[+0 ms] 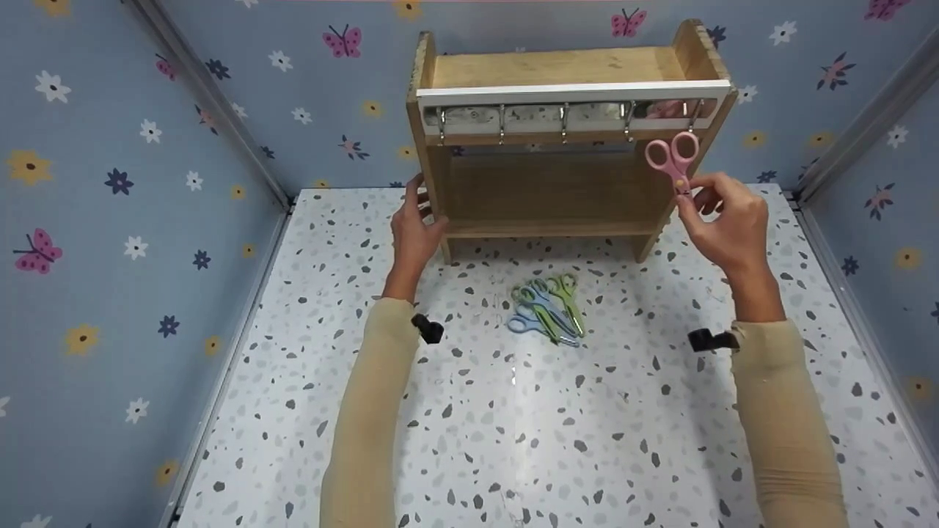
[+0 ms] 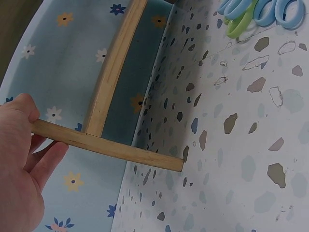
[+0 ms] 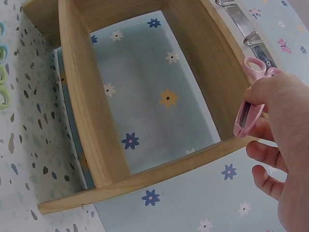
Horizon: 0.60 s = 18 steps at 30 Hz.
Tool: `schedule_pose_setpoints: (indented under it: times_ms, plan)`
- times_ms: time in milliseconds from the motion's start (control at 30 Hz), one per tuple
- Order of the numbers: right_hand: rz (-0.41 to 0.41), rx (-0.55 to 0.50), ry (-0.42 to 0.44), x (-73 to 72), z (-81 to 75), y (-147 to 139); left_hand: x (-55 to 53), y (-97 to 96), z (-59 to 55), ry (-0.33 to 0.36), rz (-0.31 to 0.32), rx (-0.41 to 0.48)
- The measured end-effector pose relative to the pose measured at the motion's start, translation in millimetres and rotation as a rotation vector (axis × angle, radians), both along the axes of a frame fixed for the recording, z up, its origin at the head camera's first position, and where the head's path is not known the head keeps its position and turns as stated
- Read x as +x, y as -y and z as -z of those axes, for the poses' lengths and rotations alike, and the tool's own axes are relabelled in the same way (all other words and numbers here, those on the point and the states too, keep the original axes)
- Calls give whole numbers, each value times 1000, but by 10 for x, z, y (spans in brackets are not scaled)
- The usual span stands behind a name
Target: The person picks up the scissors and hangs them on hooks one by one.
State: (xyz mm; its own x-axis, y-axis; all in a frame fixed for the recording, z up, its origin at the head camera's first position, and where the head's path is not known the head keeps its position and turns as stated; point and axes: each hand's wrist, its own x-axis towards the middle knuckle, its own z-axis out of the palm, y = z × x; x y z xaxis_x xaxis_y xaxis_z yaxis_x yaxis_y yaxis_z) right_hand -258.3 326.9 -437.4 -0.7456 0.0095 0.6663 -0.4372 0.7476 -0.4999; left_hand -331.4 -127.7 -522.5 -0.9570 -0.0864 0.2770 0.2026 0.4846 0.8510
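My right hand point(image 1: 726, 220) pinches pink scissors point(image 1: 679, 167) by the blade end, between thumb and fingers. Their two finger loops point up, right by the rightmost hook point(image 1: 692, 121) of the rail. In the right wrist view, the pink scissors point(image 3: 251, 113) overlap the front edge of the wooden shelf unit point(image 3: 89, 121). At the shelf unit's other end, my left hand point(image 1: 416, 229) grips the side panel, thumb at the front edge and fingers around the outside. The left wrist view shows the hand point(image 2: 21, 159) holding that panel point(image 2: 111, 147).
Several blue and green scissors point(image 1: 544, 308) lie in a heap on the speckled tabletop point(image 1: 587, 440), in front of the shelf unit. A white-edged rail point(image 1: 528, 94) with several metal hooks runs along its upper front. Flower-patterned walls point(image 1: 110, 220) stand behind and at both sides.
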Motion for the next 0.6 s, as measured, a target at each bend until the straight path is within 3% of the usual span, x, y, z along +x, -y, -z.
schedule_pose_setpoints:
  times_ms: [600]
  plan:
    - [0, -122, 28, -41, 91, 37, 3, -4, -22, 54, -17, -1]
